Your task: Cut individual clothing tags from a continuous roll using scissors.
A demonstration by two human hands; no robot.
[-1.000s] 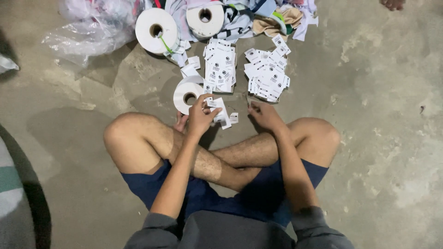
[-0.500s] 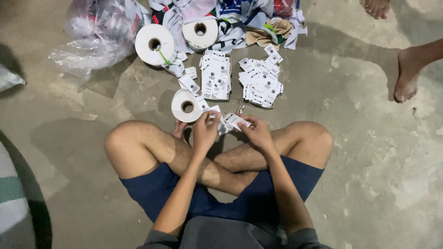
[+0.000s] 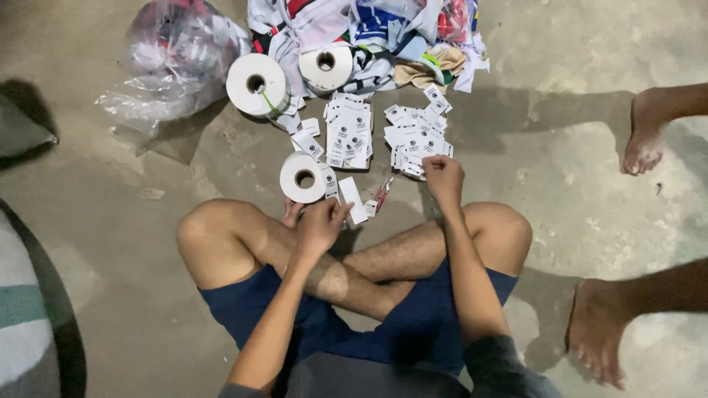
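My left hand (image 3: 318,225) grips a strip of white tags (image 3: 352,200) beside the near roll (image 3: 302,177); my right hand (image 3: 442,175) is closed at the right pile (image 3: 417,140), grasp unclear. Two piles lie done on the floor (image 3: 560,147); three rolls remain

Bare grey concrete floor (image 3: 590,59), stained and patchy, dim light, soft shadows
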